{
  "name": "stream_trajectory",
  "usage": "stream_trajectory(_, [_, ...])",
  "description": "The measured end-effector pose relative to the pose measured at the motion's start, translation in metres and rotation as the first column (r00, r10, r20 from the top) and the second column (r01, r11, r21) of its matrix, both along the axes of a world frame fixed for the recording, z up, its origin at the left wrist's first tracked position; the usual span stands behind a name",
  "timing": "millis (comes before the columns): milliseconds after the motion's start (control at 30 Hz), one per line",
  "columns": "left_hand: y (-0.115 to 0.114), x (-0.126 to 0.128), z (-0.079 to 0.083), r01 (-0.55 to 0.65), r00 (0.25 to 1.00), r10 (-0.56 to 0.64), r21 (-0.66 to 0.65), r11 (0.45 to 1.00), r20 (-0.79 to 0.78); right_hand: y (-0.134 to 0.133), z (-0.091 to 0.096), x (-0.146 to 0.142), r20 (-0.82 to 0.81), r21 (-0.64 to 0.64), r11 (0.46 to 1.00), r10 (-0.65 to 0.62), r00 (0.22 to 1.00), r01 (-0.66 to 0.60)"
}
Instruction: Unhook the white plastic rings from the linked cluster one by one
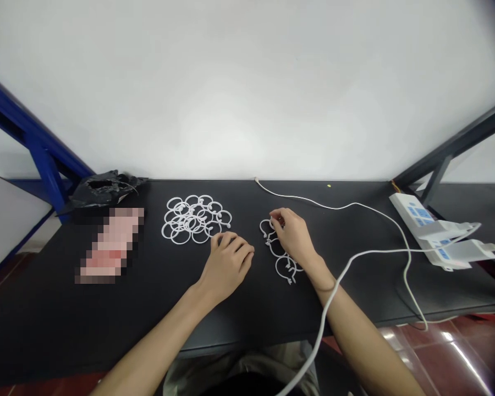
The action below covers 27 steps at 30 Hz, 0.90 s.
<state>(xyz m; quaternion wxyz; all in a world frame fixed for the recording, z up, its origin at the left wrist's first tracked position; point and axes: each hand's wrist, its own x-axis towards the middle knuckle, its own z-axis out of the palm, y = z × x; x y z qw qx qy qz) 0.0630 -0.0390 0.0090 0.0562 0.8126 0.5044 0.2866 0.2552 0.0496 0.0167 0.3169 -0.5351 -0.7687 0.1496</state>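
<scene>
A pile of several loose white plastic rings [194,218] lies on the black table [66,324], left of centre. My left hand [227,264] rests on the table just right of the pile, fingers curled, thumb near the closest ring. My right hand [293,236] lies over a short linked chain of white rings [281,258], and its fingertips pinch the chain's top ring. The chain runs from under the fingers down toward my wrist.
A crumpled black bag [103,188] sits at the back left, with a blurred pinkish patch [111,245] in front of it. A white power strip with plugs [433,231] lies at the right. White cables [355,258] cross the table near my right arm.
</scene>
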Motion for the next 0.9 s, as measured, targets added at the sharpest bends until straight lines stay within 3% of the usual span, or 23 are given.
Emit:
stream_trajectory(367, [0.0, -0.001, 0.002, -0.009, 1.0, 0.009, 0.008, 1.0, -0.005, -0.001, 0.001, -0.001, -0.013, -0.028, 0.999, -0.034, 0.999, 0.034])
stream_trajectory(533, [-0.001, 0.0, 0.003, -0.013, 1.0, 0.013, 0.014, 1.0, 0.009, -0.003, 0.004, -0.002, -0.011, 0.06, 0.997, -0.052, 0.999, 0.052])
stream_trajectory(733, [0.0, -0.004, 0.009, -0.159, 0.972, 0.157, -0.001, 0.987, 0.175, -0.016, 0.011, -0.013, -0.045, 0.257, 0.945, 0.219, 0.975, -0.201])
stream_trajectory(900, [0.003, -0.01, 0.013, -0.258, 0.858, 0.277, -0.104, 0.961, 0.432, -0.032, 0.014, -0.029, 0.02, 0.368, 0.857, 0.38, 0.925, -0.36])
